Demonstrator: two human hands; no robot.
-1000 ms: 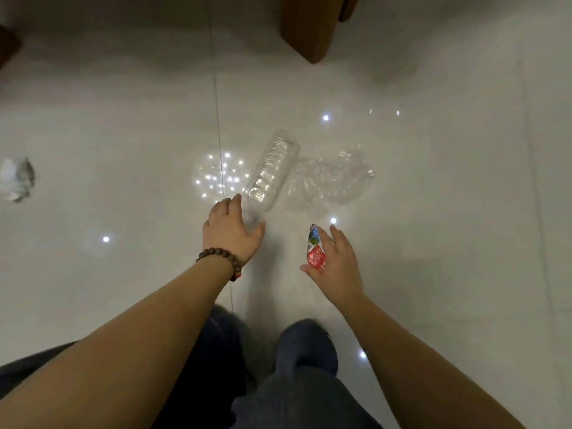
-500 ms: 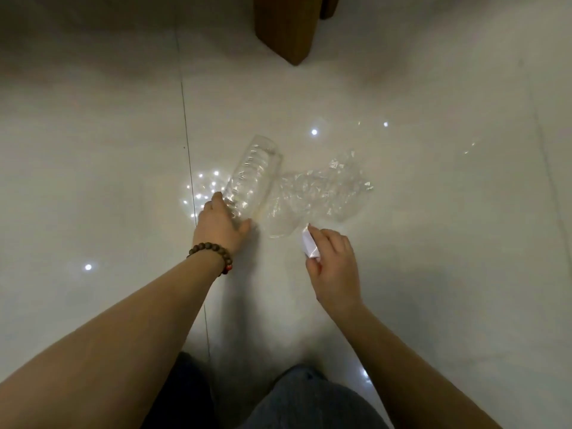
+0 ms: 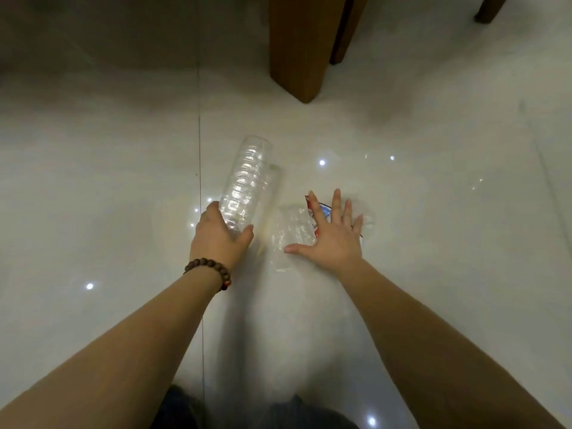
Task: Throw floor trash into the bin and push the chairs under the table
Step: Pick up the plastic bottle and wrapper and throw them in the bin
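On floor: L hand (image 3: 218,239) fingers grip bottle (image 3: 246,184); R hand (image 3: 332,239) fingers splayed on plastic wrap (image 3: 291,230).

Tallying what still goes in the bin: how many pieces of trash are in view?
3. Clear bottle gripped by the left hand; crumpled clear plastic and a red wrapper under the spread right hand. More may be hidden.

Clear ribbed bottle (image 3: 247,184) tilted off floor; crumpled clear plastic (image 3: 291,233) and red wrapper (image 3: 312,212) beside it
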